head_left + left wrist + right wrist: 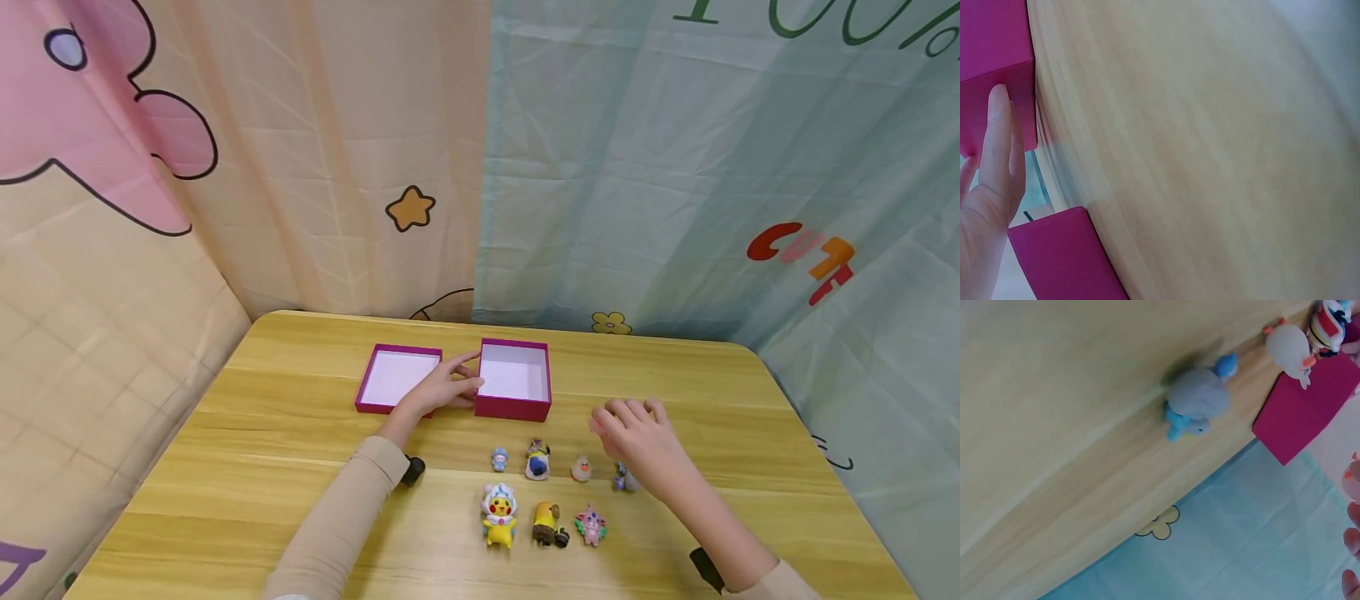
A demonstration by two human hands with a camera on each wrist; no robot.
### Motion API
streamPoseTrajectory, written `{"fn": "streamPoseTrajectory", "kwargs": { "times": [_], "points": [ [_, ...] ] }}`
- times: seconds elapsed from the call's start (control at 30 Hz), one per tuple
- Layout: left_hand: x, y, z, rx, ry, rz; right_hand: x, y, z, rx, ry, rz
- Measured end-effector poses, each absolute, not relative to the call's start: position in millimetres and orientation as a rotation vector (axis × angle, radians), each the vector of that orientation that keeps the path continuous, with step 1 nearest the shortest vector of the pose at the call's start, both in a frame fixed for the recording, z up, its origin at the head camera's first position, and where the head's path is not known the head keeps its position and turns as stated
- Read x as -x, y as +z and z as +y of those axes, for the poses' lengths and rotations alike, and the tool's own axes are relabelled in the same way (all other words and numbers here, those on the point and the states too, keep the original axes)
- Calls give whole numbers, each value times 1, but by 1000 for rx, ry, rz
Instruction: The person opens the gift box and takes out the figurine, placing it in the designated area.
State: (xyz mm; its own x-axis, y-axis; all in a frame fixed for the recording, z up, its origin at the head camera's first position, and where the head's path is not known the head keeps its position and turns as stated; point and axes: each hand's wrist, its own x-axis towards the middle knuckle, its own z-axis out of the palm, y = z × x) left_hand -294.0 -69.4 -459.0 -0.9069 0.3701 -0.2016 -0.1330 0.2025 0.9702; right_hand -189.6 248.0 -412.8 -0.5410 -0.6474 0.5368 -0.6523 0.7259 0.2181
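My left hand touches the left wall of an open magenta box with extended fingers. In the left wrist view, a straight finger lies against the box. Its shallow lid lies left of it, white inside up. Above the table's right half, my right hand has bent fingers. At the right wrist view's edge, those fingers hold a small pale figurine with an orange bit, mostly cut off. Below this hand sits a grey-and-blue figurine.
Several toy figurines stand in front of the box: a small blue one, a blue-and-white one, a white duck, a yellow Pikachu, a yellow-and-brown one and a pink one. Curtains hang behind the wooden table.
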Motion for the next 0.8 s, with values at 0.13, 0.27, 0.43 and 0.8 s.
{"fn": "streamPoseTrajectory", "kwargs": {
  "times": [0.13, 0.27, 0.43, 0.8],
  "points": [
    [294, -460, -69, -219, 1750, 2098, 181, -418, 254, -973, 30, -2302],
    [295, -460, -69, -216, 1750, 2097, 174, -423, 259, -949, 28, -2294],
    [294, -460, -70, -225, 1762, 2086, 164, -428, 267, -919, 1, -2330],
    [294, -458, -69, -208, 1768, 2074, 146, -444, 288, -993, 41, -2265]
  ]
}}
